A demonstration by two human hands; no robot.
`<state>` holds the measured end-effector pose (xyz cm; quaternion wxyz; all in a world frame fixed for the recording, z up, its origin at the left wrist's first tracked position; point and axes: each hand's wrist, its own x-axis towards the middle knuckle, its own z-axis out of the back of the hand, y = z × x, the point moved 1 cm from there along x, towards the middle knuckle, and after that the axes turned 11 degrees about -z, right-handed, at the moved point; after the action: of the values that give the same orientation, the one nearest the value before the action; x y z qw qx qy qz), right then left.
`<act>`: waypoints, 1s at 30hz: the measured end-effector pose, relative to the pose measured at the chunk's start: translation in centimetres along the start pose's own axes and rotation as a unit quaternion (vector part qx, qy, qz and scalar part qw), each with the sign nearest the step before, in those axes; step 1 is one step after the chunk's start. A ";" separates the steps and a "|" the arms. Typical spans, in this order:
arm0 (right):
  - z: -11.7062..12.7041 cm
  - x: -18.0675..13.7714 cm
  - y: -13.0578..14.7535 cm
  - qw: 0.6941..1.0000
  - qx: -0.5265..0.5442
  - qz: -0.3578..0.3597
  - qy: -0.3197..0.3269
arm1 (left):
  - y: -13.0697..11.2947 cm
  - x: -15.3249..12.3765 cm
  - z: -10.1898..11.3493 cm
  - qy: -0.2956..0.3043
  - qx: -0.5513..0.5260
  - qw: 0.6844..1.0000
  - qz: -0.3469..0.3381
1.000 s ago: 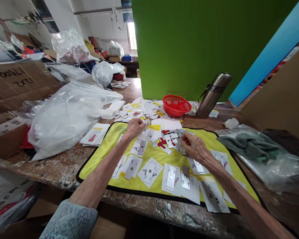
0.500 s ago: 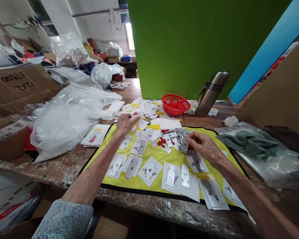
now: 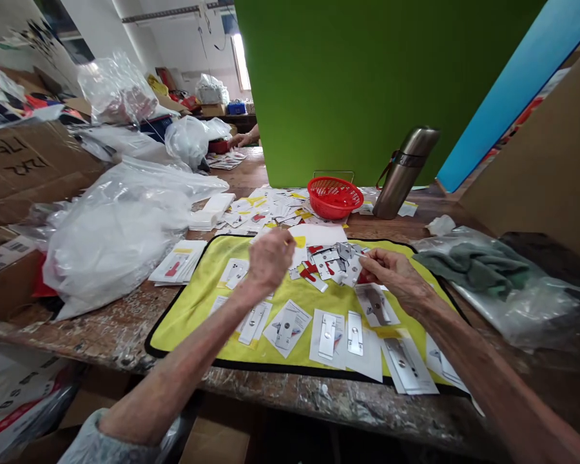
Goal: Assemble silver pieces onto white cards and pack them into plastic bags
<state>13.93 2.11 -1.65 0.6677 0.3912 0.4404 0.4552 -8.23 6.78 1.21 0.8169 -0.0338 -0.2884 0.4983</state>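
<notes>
My left hand [image 3: 270,259] is raised with curled fingers over the yellow mat [image 3: 198,316], just left of a heap of white cards and grey metal plates [image 3: 331,261]. Whether it holds anything is hidden by the fingers. My right hand [image 3: 391,277] is at the heap's right side, its fingertips pinching the edge of a grey metal plate [image 3: 352,272]. Several white cards with metal plates [image 3: 328,336] lie spread on the black-edged mat, nearer me. Red pieces show among the heap.
Loose cards [image 3: 270,209] cover the worn wooden table [image 3: 96,325] behind the mat. Beyond them stand a red basket [image 3: 335,197] and a steel flask [image 3: 406,173]. Plastic bags [image 3: 111,238] lie to the left, a green cloth in plastic [image 3: 473,267] right. A co-worker's hand [image 3: 241,140] is far back.
My left hand has moved right and lifted off the cards toward the heap. My right hand has shifted up slightly. The view has turned a little, and a co-worker's hand has appeared far back.
</notes>
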 end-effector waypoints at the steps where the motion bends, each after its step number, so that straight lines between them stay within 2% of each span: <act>1: 0.0 -0.2 0.1 1.000 0.002 -0.002 0.000 | -1.7 -0.8 -1.0 0.043 0.011 0.999 -0.019; 3: 0.2 -0.5 0.1 1.000 0.004 -0.005 -0.003 | -4.1 -2.1 -2.8 0.113 -0.011 0.993 -0.034; 5: 0.6 -0.8 0.0 1.000 0.008 -0.015 -0.004 | -5.1 -3.0 -4.2 0.167 -0.089 0.982 -0.019; 9: 1.1 -1.0 -0.2 0.999 0.011 -0.048 0.004 | -4.4 -3.6 -5.2 0.217 -0.308 0.925 0.051; 11: 0.4 -1.0 -0.3 0.998 0.004 -0.061 0.021 | -3.5 -3.7 -5.0 0.209 -0.351 0.908 0.097; 12: -0.1 -1.1 -0.3 0.997 -0.007 -0.063 0.032 | -3.1 -3.7 -4.8 0.199 -0.345 0.910 0.111; 14: -1.5 -1.2 -0.5 0.996 -0.066 -0.050 0.042 | -2.2 -3.3 -4.3 0.162 -0.291 0.936 0.115; 17: -3.0 -1.5 -0.7 0.982 -0.187 0.001 0.020 | -0.6 -2.0 -3.5 0.112 -0.135 0.977 0.119; 19: -3.3 -1.6 -0.5 0.960 -0.274 0.053 -0.027 | 0.5 -0.8 -3.2 0.117 -0.030 0.982 0.147; 21: -3.3 -1.4 0.0 0.930 -0.347 0.101 -0.071 | 1.5 0.4 -3.3 0.149 0.040 0.973 0.174; 24: -3.9 -0.4 0.9 0.901 -0.405 0.131 -0.089 | 2.7 1.5 -4.0 0.182 0.066 0.963 0.188; 28: -5.9 1.2 1.3 0.859 -0.486 0.130 -0.100 | 3.7 1.9 -4.5 0.181 0.023 0.960 0.211; 30: -6.6 1.8 1.0 0.854 -0.494 0.118 -0.110 | 4.1 2.0 -4.4 0.181 -0.002 0.962 0.206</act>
<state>7.80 4.89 -3.18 0.7586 0.1060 0.0319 0.6421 -8.63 11.50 -2.95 0.7353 -0.1836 -0.1229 0.6407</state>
